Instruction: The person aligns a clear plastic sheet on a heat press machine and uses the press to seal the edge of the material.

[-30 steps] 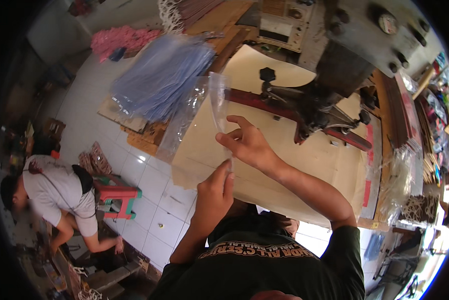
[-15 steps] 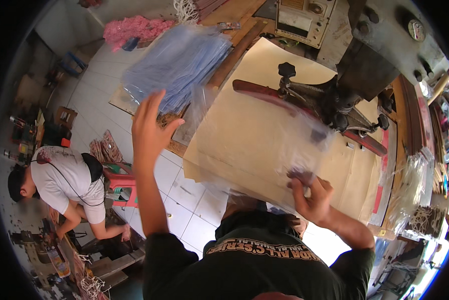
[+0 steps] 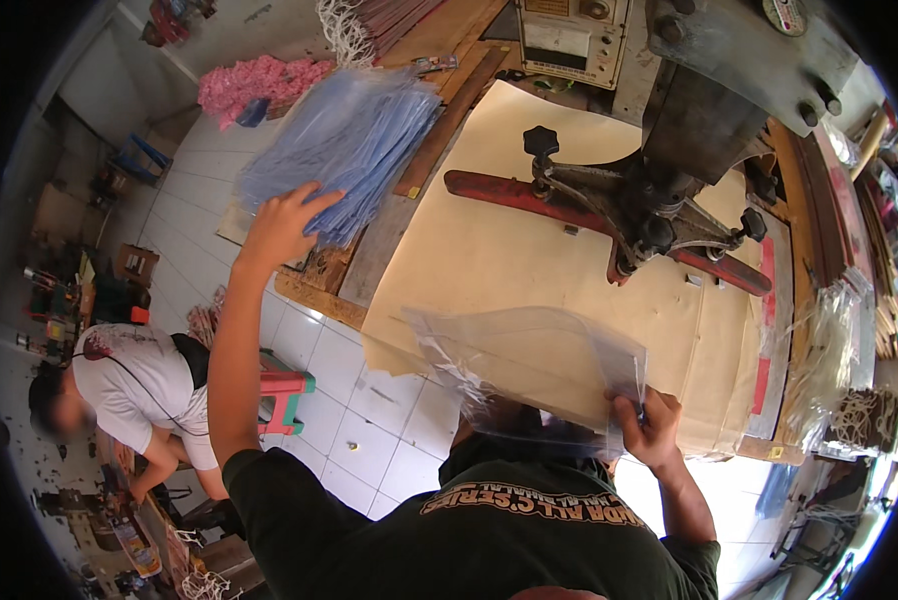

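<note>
My right hand [image 3: 651, 428] is closed on the right edge of a clear plastic sheet [image 3: 529, 350]. The sheet bows and droops over the near edge of a cream paper sheet [image 3: 469, 250] that covers the worktable. My left hand [image 3: 287, 225] has its fingers stretched out at the near edge of a stack of bluish plastic sheets [image 3: 339, 140]; whether the fingertips press on it I cannot tell. Above the paper stands a machine head with a dark red bar [image 3: 529, 200] and black knobs [image 3: 540, 141].
At the back is a control box [image 3: 574, 45]. Pink material [image 3: 259, 88] lies at the far left. A person in a white shirt [image 3: 134, 375] bends over at the left, by a red and green stool [image 3: 287, 392]. Clear plastic strips [image 3: 829, 370] hang at the right.
My right hand has drawn the clear plastic sheet nearer to me, off the area under the red bar. My left hand has moved left to the bluish stack.
</note>
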Available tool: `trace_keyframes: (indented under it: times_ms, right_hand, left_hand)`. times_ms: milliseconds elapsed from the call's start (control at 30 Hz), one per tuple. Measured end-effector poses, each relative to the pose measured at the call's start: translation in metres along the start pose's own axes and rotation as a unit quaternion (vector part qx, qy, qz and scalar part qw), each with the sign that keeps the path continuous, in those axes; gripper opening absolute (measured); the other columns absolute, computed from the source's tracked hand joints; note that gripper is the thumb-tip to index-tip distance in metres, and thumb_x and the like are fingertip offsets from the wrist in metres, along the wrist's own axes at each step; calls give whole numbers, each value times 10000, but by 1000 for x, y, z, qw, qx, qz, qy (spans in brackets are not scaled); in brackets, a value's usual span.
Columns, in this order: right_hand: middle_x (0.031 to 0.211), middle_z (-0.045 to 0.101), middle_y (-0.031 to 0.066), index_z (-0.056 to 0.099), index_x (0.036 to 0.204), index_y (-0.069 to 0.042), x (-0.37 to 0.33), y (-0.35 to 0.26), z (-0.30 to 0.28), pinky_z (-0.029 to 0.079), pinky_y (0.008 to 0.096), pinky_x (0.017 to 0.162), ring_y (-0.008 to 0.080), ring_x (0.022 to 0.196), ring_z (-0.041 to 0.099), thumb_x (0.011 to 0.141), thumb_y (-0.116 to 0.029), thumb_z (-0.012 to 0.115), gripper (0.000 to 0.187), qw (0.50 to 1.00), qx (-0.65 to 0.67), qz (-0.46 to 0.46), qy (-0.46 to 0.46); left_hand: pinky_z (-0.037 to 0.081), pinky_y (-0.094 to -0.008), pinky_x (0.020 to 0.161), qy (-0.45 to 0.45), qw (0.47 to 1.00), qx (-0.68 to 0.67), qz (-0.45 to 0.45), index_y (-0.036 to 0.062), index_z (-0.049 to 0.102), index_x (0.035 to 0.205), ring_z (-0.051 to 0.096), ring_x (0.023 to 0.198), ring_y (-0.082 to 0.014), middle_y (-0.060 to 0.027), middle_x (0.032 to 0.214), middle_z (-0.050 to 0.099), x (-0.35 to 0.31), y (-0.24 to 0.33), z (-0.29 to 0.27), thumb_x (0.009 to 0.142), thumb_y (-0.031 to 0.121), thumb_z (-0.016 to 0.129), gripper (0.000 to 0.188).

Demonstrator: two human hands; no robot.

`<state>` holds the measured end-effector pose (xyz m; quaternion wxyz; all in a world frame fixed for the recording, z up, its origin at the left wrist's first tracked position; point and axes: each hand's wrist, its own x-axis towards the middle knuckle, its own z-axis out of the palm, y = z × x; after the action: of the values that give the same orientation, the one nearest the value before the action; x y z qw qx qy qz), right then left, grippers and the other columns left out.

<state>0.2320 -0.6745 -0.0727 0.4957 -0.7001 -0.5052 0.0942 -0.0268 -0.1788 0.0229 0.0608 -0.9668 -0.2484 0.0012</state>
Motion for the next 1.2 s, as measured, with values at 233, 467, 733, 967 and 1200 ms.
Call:
trace_keyframes:
  times_ms: [233, 467, 733, 967, 1200]
  right_hand:
    - [730, 712, 114, 729, 968, -4, -5, 2, -3, 534, 326, 596, 224, 618, 693, 889, 16, 648, 115, 999, 32, 32, -7]
    - [787, 741, 119, 722, 962, 25, -8, 2, -2, 543, 306, 630, 198, 656, 703, 906, 30, 635, 104, 993, 91, 70, 6]
    - [892, 750, 164, 672, 1040, 58, -15, 7, -9, 577, 321, 673, 198, 714, 708, 974, -20, 630, 110, 937, 307, 134, 100]
    - [915, 735, 192, 645, 1075, 56, -21, 22, -10, 580, 327, 682, 217, 718, 704, 984, -73, 650, 157, 918, 339, 115, 171]
    - [941, 739, 188, 626, 1171, 55, -22, 25, -36, 581, 332, 716, 209, 781, 710, 956, -28, 657, 232, 936, 292, 126, 151]
  left_hand:
    - [495, -384, 1076, 28, 987, -157, 7, 167, 642, 1355, 620, 1246, -307, -92, 1391, 632, 11, -21, -51, 718, -44, 765, 682]
    - [483, -390, 1083, 7, 995, -97, -5, 151, 626, 1367, 605, 1255, -338, -101, 1419, 603, 7, -11, -26, 725, 1, 775, 676]
    - [297, -521, 1208, 179, 983, 10, -40, 129, 471, 1516, 460, 1401, -393, -163, 1516, 493, -24, 41, 9, 760, 206, 852, 850]
    - [366, -495, 1141, 80, 702, -701, 97, 9, 324, 1560, 537, 1336, -360, -265, 1476, 489, -33, 196, 57, 952, 442, 710, 840]
    - [629, -362, 640, 133, 567, -808, -90, -33, 408, 1423, 740, 791, -254, -188, 963, 712, -28, 262, 64, 952, 66, 691, 558]
